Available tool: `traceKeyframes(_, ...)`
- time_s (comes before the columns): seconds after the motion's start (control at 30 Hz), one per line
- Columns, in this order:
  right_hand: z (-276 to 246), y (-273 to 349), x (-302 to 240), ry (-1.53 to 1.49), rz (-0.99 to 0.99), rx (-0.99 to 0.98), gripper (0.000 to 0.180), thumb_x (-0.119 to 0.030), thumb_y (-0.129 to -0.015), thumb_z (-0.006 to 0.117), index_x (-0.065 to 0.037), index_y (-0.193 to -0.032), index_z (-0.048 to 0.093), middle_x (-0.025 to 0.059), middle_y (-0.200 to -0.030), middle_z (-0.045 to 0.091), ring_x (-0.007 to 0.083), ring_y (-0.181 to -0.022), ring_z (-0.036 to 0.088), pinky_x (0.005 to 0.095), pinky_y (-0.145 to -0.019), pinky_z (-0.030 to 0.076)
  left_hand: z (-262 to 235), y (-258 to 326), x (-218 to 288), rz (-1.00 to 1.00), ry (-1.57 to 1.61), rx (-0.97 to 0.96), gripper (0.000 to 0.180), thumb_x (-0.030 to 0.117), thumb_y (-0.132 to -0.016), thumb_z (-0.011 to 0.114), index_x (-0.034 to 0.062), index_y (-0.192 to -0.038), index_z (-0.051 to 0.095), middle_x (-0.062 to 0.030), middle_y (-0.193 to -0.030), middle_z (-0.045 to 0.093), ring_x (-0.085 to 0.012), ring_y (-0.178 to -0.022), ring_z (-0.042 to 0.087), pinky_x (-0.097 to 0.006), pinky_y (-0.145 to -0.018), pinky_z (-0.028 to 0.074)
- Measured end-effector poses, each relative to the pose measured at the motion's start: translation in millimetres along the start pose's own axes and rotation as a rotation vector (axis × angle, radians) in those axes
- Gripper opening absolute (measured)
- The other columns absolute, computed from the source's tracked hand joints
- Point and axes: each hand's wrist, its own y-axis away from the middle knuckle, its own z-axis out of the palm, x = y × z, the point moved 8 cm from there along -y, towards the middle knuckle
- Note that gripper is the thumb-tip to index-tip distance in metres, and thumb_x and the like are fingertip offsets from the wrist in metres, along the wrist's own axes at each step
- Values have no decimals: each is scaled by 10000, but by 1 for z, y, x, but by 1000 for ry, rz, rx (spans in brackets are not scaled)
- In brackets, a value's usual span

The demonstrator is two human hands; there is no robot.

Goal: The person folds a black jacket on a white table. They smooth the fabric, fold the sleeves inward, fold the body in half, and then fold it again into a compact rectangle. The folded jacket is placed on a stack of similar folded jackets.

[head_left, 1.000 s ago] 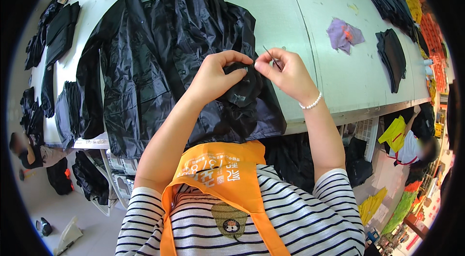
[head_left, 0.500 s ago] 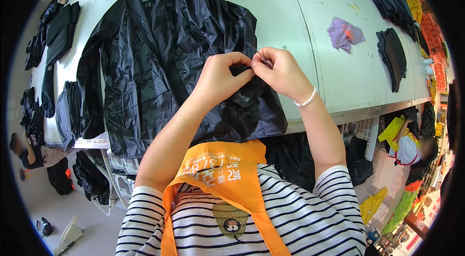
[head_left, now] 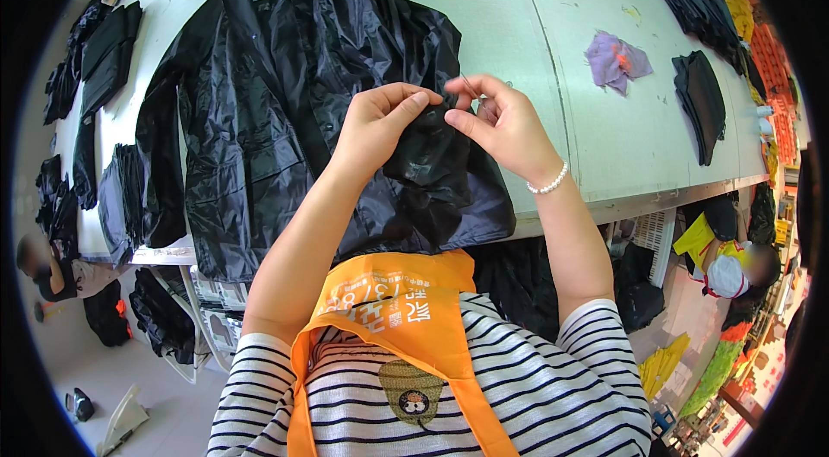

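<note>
A shiny black jacket (head_left: 276, 94) lies spread over the pale green table (head_left: 535, 51), its lower part hanging toward me. My left hand (head_left: 380, 124) pinches a raised fold of the black fabric (head_left: 427, 155) near its top. My right hand (head_left: 501, 124), with a white bead bracelet on the wrist, holds a small thin metal tool (head_left: 469, 85) between its fingers, close to the same fold. Both hands nearly touch above the fabric.
More black garments lie along the table's left edge (head_left: 95, 111) and at the far right (head_left: 699, 94). A purple cloth scrap (head_left: 615, 61) rests on the table. Another person (head_left: 734, 271) sits at the lower right, one more at the left (head_left: 43, 271).
My hands came together on the fold, then parted a little; the right hand has drawn slightly up and right with the thin tool showing again.
</note>
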Motion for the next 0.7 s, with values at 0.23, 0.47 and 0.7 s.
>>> traceKeyframes(0.23, -4, 4, -21, 359, -189, 23, 175, -195, -895, 634, -35, -910, 565, 89, -850, 603, 234, -703, 607, 328, -660, 489, -10, -4, 7, 152, -82, 136, 144, 109, -905, 643, -22, -962, 659, -20, -849, 675, -45, -786, 594, -192, -730, 472)
traceKeyframes(0.47, 1, -3, -45, 673, -336, -66, 199, -251, -872, 645, -64, -906, 586, 77, -851, 609, 283, -717, 617, 371, -608, 485, -9, -6, 13, 192, -160, 123, 136, 110, -901, 652, -17, -948, 649, -7, -832, 657, -47, -775, 587, -187, -722, 462)
traceKeyframes(0.7, 5, -5, -51, 789, -394, -127, 199, -259, -868, 645, -69, -900, 592, 61, -852, 612, 282, -713, 619, 373, -602, 488, -3, -7, 17, 173, -213, 105, 132, 117, -899, 651, -12, -924, 651, 8, -791, 643, -34, -733, 561, -185, -683, 445)
